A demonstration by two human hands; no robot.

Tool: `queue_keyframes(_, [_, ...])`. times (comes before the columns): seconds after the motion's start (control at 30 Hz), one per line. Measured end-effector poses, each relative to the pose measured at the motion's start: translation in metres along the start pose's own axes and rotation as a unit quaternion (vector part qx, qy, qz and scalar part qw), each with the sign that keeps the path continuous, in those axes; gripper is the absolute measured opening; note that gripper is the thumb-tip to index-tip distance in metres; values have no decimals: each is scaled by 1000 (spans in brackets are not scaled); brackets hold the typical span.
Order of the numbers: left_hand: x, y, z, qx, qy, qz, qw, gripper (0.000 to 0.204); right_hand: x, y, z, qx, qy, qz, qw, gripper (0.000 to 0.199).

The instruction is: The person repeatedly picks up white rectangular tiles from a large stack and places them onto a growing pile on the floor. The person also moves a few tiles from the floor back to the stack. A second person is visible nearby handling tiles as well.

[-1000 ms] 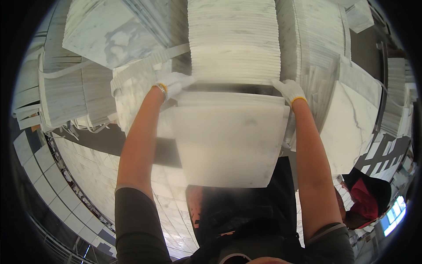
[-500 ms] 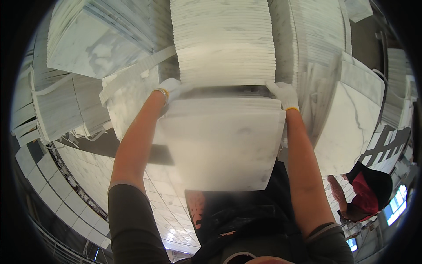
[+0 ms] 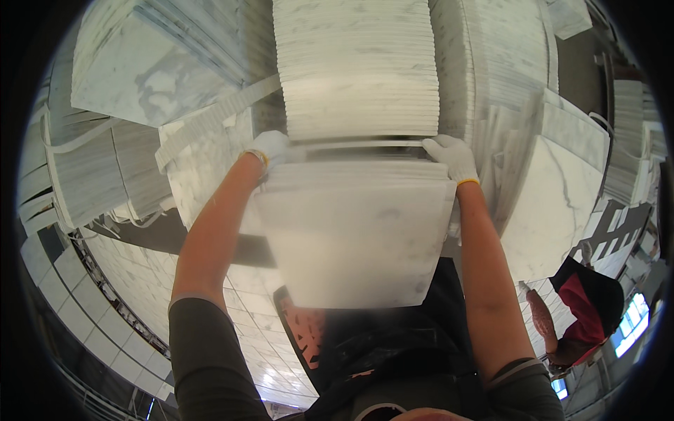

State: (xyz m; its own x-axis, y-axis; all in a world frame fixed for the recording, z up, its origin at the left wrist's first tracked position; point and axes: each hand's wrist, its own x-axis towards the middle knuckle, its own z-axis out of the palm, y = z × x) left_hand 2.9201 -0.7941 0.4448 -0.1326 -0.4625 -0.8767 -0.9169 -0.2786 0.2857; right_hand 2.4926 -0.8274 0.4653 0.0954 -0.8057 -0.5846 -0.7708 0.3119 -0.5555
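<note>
A long row of white marble tiles [image 3: 358, 70], standing on edge and packed face to face, runs away from me in the middle. In front of its near end shows the thin top edge of a single marble tile [image 3: 361, 144], with a dark gap on its near side. My left hand [image 3: 274, 146], in a white glove, is closed at this tile's left end. My right hand [image 3: 453, 156], gloved too, grips its right end, thumb toward the middle. Nearer to me leans a small group of upright marble tiles [image 3: 351, 242], between my forearms. My fingertips are partly hidden.
Marble slabs [image 3: 158, 77] lean at the far left, and a veined slab [image 3: 558, 203] stands at the right. More tile rows [image 3: 512, 49] flank the middle one. At the lower right a person in red and black [image 3: 586, 309] bends nearby.
Between my hands, the single tile's edge has come away from the row toward me. My right hand has drawn slightly nearer with it. The person at the right has shifted an arm.
</note>
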Motion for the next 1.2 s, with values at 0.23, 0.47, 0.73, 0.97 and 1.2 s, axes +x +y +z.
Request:
queue_keyframes(0.23, [-10, 18, -5, 205, 11, -17, 979, 45, -6, -31, -22, -195, -101, -14, 975, 39])
queue_keyframes(0.47, [-24, 34, -14, 377, 15, 56, 924, 23, 17, -41, -18, -376, -185, -59, 906, 22])
queue_keyframes(0.73, [-28, 27, -11, 321, 30, 37, 946, 22, 16, -54, -24, -517, -223, -195, 803, 14])
queue_keyframes(0.97, [-52, 23, -33, 398, 82, 140, 903, 27, 5, -78, -56, -496, -191, -184, 827, 20])
queue_keyframes(1.2, [-96, 37, -58, 326, 178, 142, 918, 30, -27, -124, -100, -514, -183, -196, 815, 23])
